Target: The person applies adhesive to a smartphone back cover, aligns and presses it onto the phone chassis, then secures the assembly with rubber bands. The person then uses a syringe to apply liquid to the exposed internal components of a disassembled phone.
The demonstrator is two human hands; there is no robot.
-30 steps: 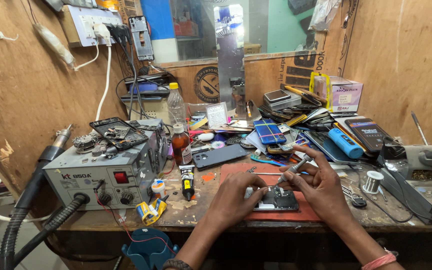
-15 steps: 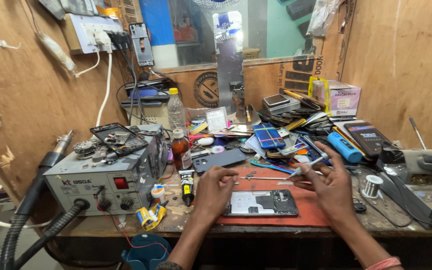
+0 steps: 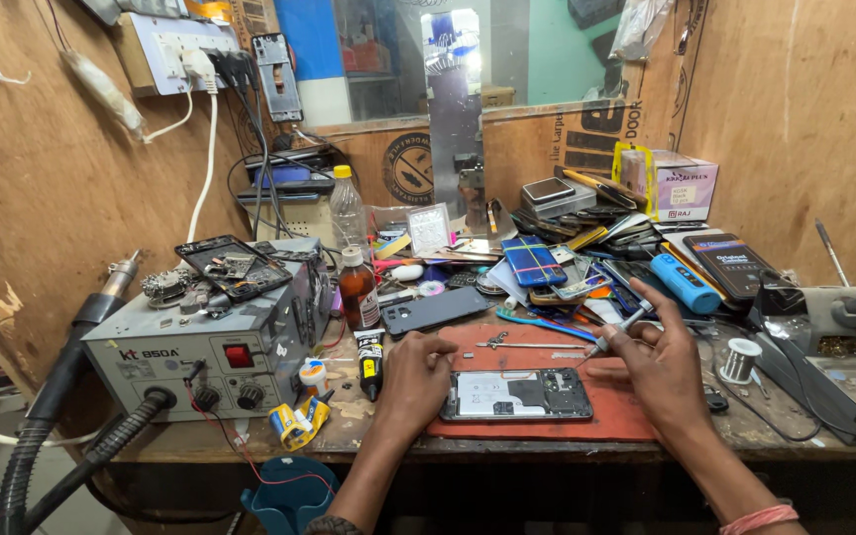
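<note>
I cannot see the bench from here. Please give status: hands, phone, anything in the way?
Left hand resting at opened phone, fingers curled. Right hand pinching a thin tool. Phone flat on red mat. Glue tube beside left hand.

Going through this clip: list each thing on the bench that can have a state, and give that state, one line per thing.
Opened phone: back cover off, flat on the red mat.
Left hand: resting at the phone's left edge.
Right hand: holding a thin tool, tip raised off the phone.
Grey back cover: lying apart, behind the mat.
Brown bottle: upright, capped.
Clear plastic bottle: upright, yellow cap on.
Solder spool: standing on end.
</note>
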